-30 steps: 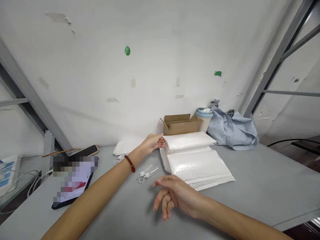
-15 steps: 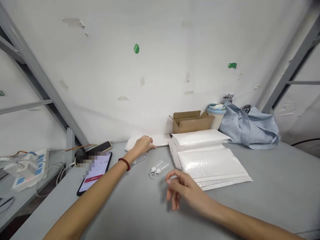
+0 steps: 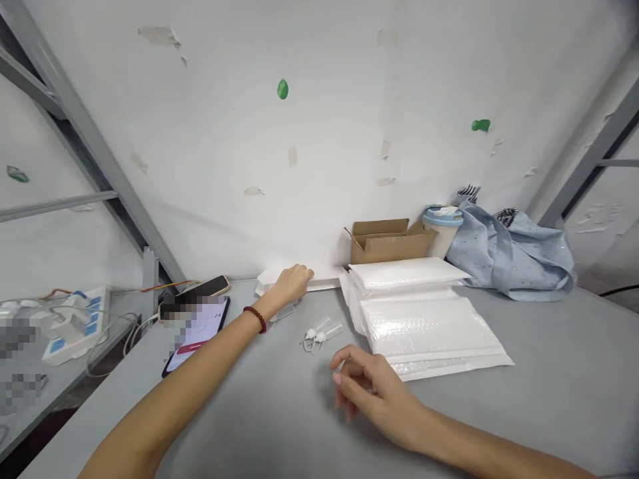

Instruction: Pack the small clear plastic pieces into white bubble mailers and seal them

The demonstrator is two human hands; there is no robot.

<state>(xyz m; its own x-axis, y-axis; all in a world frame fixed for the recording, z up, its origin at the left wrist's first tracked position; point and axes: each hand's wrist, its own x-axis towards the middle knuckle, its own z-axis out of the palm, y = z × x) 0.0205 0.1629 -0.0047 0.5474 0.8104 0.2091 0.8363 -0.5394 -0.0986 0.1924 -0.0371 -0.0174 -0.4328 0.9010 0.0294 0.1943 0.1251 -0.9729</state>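
- The left hand [image 3: 288, 282] reaches to the back of the table [image 3: 279, 406] and lies flat, fingers together, on a thin white envelope [image 3: 324, 279] next to the wall; its grip is not closed around anything, the palm only presses on top
- The right hand [image 3: 372, 389] hovers low over the table in front, with the fingers loosely curled and a narrow, empty grip
- Two small clear vials [image 3: 322, 332] with white ends lie between both hands, near the right fingertips but apart from them
- Just to the right of the vials is a stack of white bubble mailers [image 3: 429, 322], partly fanned out
- A phone [image 3: 197, 329] with lit screen lies to the left, near the left forearm
- Risk, as I judge it: the vials are light and round, so a sweep of the right hand can roll them away or push them under the mailers
- If the left hand pulls the flat envelope with the palm only, it may slip, because there is no real hold on it
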